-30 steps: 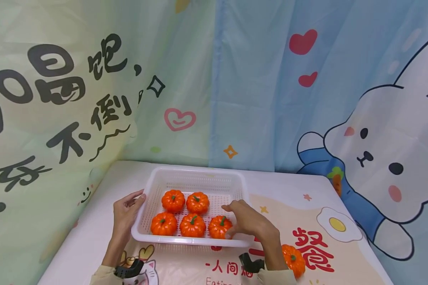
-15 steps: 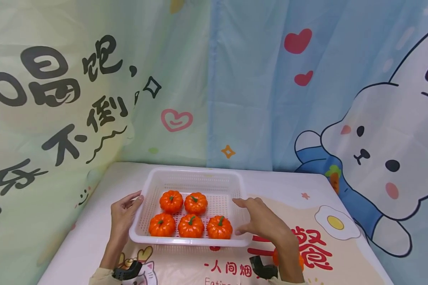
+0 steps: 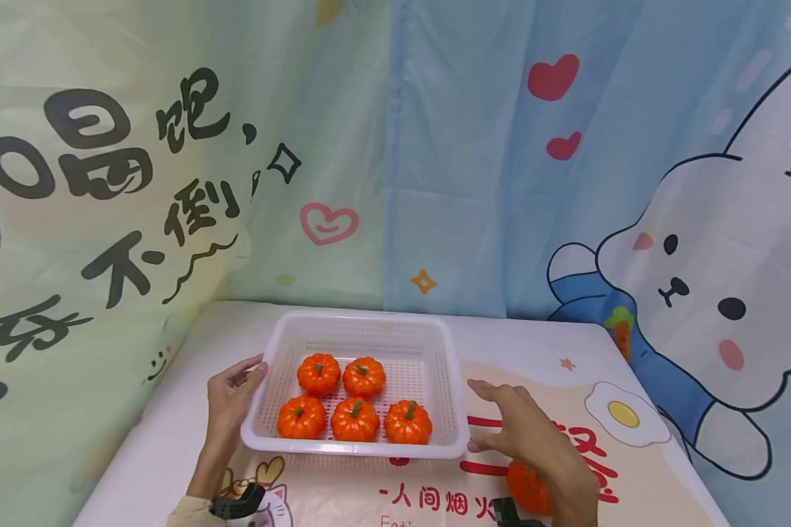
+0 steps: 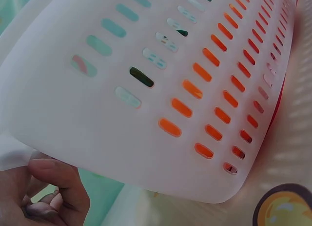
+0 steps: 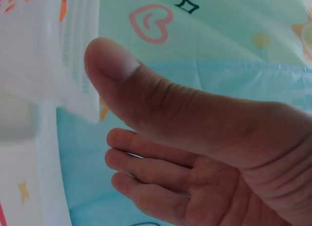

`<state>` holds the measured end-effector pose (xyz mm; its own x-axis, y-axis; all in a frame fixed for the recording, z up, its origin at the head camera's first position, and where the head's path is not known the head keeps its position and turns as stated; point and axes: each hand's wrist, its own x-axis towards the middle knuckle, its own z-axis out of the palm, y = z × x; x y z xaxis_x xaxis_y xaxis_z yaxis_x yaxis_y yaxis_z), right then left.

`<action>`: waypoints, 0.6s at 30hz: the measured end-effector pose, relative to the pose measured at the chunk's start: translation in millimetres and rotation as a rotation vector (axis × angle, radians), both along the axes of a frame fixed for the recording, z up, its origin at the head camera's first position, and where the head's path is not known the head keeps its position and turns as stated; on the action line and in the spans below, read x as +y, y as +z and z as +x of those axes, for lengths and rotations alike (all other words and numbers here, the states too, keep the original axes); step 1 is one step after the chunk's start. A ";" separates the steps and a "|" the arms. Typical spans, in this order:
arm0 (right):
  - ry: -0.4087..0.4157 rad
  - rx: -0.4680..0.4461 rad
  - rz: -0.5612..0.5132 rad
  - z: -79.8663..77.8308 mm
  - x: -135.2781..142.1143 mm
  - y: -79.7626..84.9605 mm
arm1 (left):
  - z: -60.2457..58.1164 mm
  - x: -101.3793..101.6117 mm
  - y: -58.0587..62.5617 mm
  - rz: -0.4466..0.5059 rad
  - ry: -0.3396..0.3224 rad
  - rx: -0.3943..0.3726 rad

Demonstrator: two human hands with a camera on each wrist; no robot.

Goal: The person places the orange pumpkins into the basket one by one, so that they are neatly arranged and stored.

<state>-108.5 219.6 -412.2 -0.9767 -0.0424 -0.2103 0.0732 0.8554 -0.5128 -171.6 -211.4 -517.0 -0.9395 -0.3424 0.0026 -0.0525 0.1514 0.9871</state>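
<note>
A white plastic basket (image 3: 369, 445) with slotted walls stands on the table, holding several small orange pumpkins with green stems. Three of them line the near side, among them a front right pumpkin (image 3: 408, 422); two more sit behind at the left. My left hand (image 3: 232, 399) grips the basket's left rim, its fingers curled at the edge in the left wrist view. Just off the basket's right side, my right hand (image 3: 524, 421) holds nothing, thumb and fingers spread apart. Another pumpkin (image 3: 527, 487) lies on the table, partly hidden under my right wrist.
A printed cloth (image 3: 428, 505) with red lettering and a fried egg picture (image 3: 622, 415) covers the table. Behind it hangs a printed curtain (image 3: 448, 183) with hearts and a white rabbit. Dark wrist straps sit on both arms.
My right hand has let go of the front right pumpkin and moved right, out of the basket, over the loose pumpkin. My left hand stays at the left rim.
</note>
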 end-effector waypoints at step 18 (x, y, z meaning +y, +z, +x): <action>-0.027 -0.080 0.081 9.9 41.3 -26.2 | -2.4 -1.1 0.2 0.005 0.002 0.015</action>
